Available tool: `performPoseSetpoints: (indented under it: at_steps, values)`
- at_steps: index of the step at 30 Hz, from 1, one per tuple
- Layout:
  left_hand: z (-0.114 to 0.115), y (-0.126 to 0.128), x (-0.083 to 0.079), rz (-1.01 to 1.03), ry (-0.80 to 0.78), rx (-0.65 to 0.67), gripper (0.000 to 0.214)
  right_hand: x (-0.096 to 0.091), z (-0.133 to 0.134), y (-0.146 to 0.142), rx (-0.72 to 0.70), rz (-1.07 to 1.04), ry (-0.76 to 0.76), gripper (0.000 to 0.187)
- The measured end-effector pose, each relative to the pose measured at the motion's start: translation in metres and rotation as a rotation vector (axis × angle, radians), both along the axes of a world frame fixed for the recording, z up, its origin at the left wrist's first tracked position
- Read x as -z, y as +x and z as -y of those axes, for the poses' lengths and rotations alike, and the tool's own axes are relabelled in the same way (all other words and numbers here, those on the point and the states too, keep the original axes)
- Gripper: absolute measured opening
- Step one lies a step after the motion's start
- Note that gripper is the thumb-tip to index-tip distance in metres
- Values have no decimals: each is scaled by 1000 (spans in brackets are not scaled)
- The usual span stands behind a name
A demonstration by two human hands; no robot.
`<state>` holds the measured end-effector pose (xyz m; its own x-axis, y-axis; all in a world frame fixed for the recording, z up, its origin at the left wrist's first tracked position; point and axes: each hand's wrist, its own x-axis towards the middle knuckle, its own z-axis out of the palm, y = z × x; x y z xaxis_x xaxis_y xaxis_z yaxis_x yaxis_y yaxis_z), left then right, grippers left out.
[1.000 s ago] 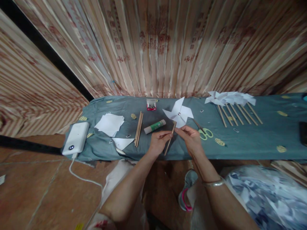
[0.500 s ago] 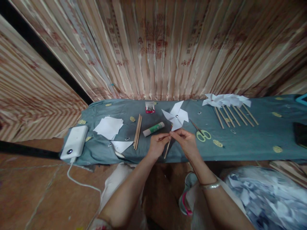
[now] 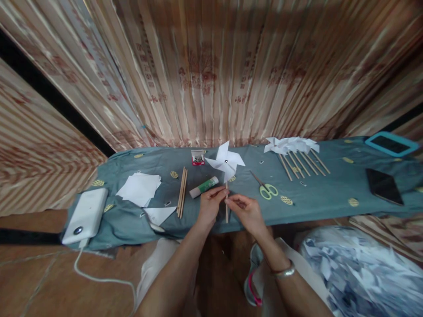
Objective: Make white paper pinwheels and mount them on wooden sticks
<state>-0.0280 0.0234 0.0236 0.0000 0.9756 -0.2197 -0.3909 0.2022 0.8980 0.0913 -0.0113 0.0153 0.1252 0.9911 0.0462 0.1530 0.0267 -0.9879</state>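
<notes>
A white paper pinwheel [image 3: 233, 159] with a round pin at its centre stands on a thin wooden stick [image 3: 227, 215]. My left hand [image 3: 211, 203] is closed with thumb and fingertips on the stick, just below the paper blades. From the other side my right hand [image 3: 246, 210] pinches the same stick slightly lower. To the left lies a green and white glue stick [image 3: 204, 187], with an open red box of pins [image 3: 198, 158] behind it. Scissors with light green handles [image 3: 267, 189] rest to the right of my hands.
Loose wooden sticks [image 3: 182, 193] and stacked white paper squares [image 3: 139, 188] lie left, near a folded paper piece [image 3: 160, 215] and a white power bank [image 3: 85, 215]. Finished pinwheels [image 3: 292, 145] line the back right. Farther right are a black phone [image 3: 384, 186] and a blue-framed device [image 3: 391, 144].
The pinwheel has turned more upright, its stick now nearly vertical in view. My hands have shifted slightly down the stick and apart. The whole view has swung a little to the right.
</notes>
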Motion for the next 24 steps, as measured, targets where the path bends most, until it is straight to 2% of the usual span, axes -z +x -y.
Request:
performPoseSetpoints:
  at_steps: [6,9,13,18,21,24]
  values:
    - [-2,6,-2,53,8,-1,23,1,1,-6,44,108,4,28]
    - [-1,9,-3,69,-12,14,27,-3,-4,9,96,200,0,32]
    - [1,12,-1,8,-17,63,28,-18,-23,62,181,400,-39,37]
    - [3,12,6,-41,-5,114,28,-40,-70,142,323,767,-198,20]
    - [3,11,10,-77,18,139,27,-43,-100,172,368,934,-317,20]
    - [2,10,13,-108,52,154,25,-37,-121,188,379,1047,-422,18]
